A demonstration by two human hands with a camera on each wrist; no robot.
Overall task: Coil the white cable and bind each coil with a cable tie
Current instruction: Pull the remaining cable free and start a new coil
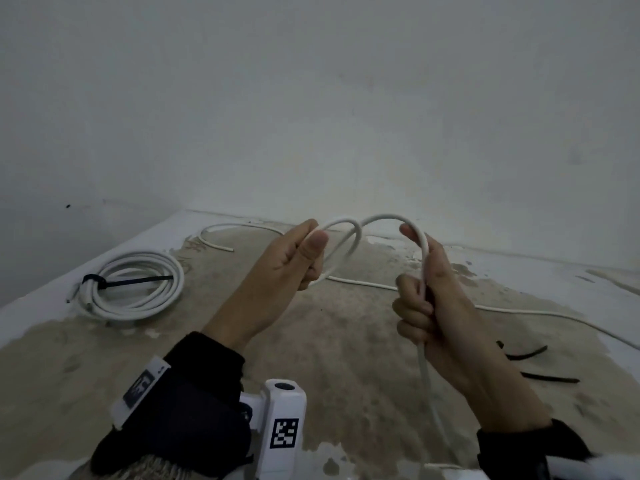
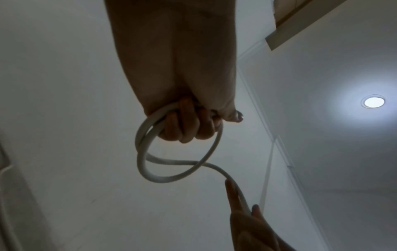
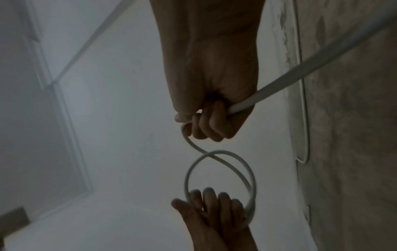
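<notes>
Both hands hold a white cable (image 1: pixel 382 217) above the floor. My left hand (image 1: pixel 304 258) grips a small loop of it (image 2: pixel 171 178), fingers curled round two strands. My right hand (image 1: pixel 420 299) grips the cable a little to the right, index finger stretched up along the strand (image 3: pixel 236 107). Between the hands the cable arches and crosses itself. The slack runs down past my right wrist and away over the floor (image 1: pixel 519 311). A bound coil (image 1: pixel 133 284) of white cable with a black cable tie (image 1: pixel 135 281) lies at the left.
Another loose cable piece (image 1: pixel 214 242) lies by the far wall. Two black cable ties (image 1: pixel 530 355) lie on the floor at the right. The floor (image 1: pixel 346 341) is stained concrete, meeting white walls behind and left. A wrist camera mount (image 1: pixel 284 424) sits at the bottom.
</notes>
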